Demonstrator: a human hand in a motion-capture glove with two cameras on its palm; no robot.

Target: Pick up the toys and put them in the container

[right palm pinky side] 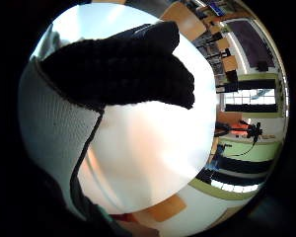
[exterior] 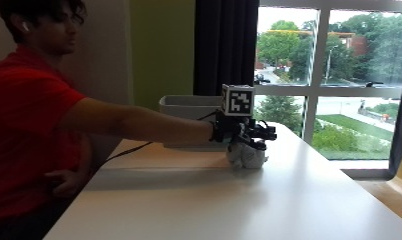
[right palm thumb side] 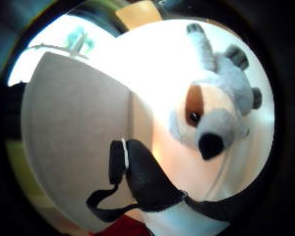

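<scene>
Gloved right hand [exterior: 244, 134] over plush dog [exterior: 247, 156] beside grey container [exterior: 188, 107], contents unseen; fingers' state unclear.

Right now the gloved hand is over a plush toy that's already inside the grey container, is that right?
Not quite. The gloved right hand is over the plush toy, but the toy sits on the white table in front of the grey container, not inside it. The outside view shows this.

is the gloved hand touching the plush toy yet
Cannot tell. Outside view puts the gloved hand directly over the plush toy, overlapping; thumb-side palm view shows no contact.
</scene>
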